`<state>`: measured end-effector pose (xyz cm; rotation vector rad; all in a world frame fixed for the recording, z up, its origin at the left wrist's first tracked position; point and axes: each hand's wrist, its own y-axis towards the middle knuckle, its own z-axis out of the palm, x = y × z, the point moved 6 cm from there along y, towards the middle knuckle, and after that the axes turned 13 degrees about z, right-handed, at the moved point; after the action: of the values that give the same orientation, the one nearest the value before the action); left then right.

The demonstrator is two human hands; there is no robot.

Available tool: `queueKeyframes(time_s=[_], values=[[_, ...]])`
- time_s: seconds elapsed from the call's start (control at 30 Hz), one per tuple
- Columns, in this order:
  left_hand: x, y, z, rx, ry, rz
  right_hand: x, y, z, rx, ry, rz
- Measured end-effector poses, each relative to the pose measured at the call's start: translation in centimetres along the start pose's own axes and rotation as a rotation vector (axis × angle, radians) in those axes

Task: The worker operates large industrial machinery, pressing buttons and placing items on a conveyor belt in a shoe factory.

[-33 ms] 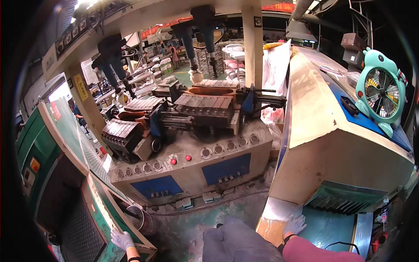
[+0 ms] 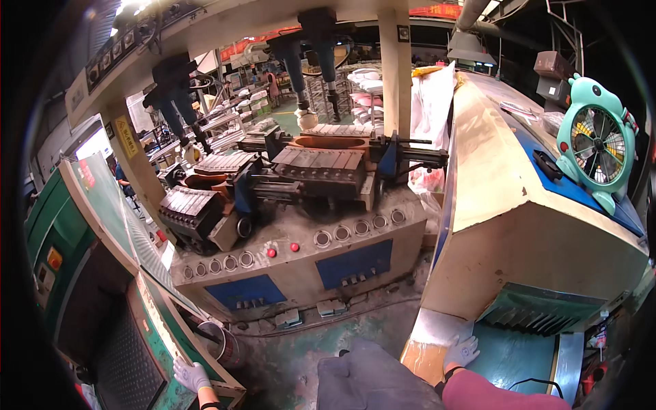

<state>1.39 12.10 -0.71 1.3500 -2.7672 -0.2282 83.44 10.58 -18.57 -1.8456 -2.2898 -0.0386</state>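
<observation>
My left hand [image 2: 191,376], in a white glove, rests with fingers stretched out on the worn edge of a green machine housing [image 2: 158,328]. My right hand [image 2: 462,352], also gloved in white, lies flat by the bare metal ledge [image 2: 441,326] of a cream-coloured machine [image 2: 526,253]. Beside it a blue-green belt or bed [image 2: 516,352] runs under a strip curtain [image 2: 529,316]. Neither hand holds anything. Straight ahead stands a dusty press-like machine [image 2: 403,236] with two clamp stations; a brown curved mould [image 2: 331,143] shows in the right one.
Two red buttons [image 2: 294,247] and several round gauges line the machine's front. Foot pedals [image 2: 331,309] sit on the floor below it. A bucket [image 2: 220,344] stands near my left hand. A turquoise fan [image 2: 598,140] stands on the right machine. Racks and a person are farther back.
</observation>
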Motion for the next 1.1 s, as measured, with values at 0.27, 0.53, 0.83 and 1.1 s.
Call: queueKeyframes(time_s=[0.27,0.53,0.83,1.1], values=[[0.3,0.2,0.4,-0.05,-0.073,0.021,0.5,-0.4,-1.0,0.022,-0.021,0.007],[0.5,0.3,0.7,-0.103,-0.07,0.038,0.4,-0.1,-0.3,-0.058,0.01,-0.025],[0.4,0.5,0.4,-0.123,-0.088,0.056,0.5,-0.3,-0.6,0.006,-0.047,0.001],[0.3,0.4,0.4,-0.11,-0.086,0.06,0.5,-0.2,-0.6,0.002,-0.036,0.006]])
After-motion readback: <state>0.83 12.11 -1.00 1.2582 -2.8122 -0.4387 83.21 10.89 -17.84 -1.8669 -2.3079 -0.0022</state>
